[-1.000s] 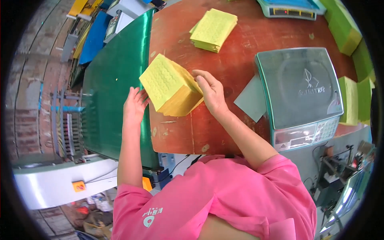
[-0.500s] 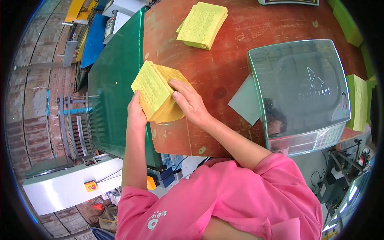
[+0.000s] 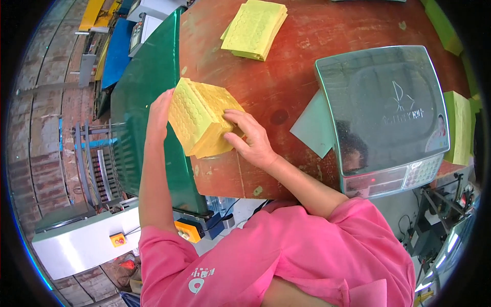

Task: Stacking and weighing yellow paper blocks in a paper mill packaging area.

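Observation:
A thick stack of yellow embossed paper sheets (image 3: 202, 120) stands tilted at the left edge of the red table, with a bumpy pattern on its face. My left hand (image 3: 161, 113) presses against its left side, and the fingertips reach its far left corner. On the right side, my right hand (image 3: 251, 138) steadies the stack with fingertips and thumb spaced apart. The stack is held between both hands. Part of the left hand's grip is hidden by the paper.
Farther back lies another yellow paper stack (image 3: 255, 28). A covered counting scale (image 3: 386, 117) stands at right, with a pale green sheet (image 3: 316, 125) beside it. More yellow stacks (image 3: 456, 128) line the right edge. A green surface (image 3: 140, 112) adjoins the red table (image 3: 286, 82) at left.
My left hand has shifted from the stack's near left edge up and outward along its left side. My right hand has moved slightly right and down, its fingers more spread.

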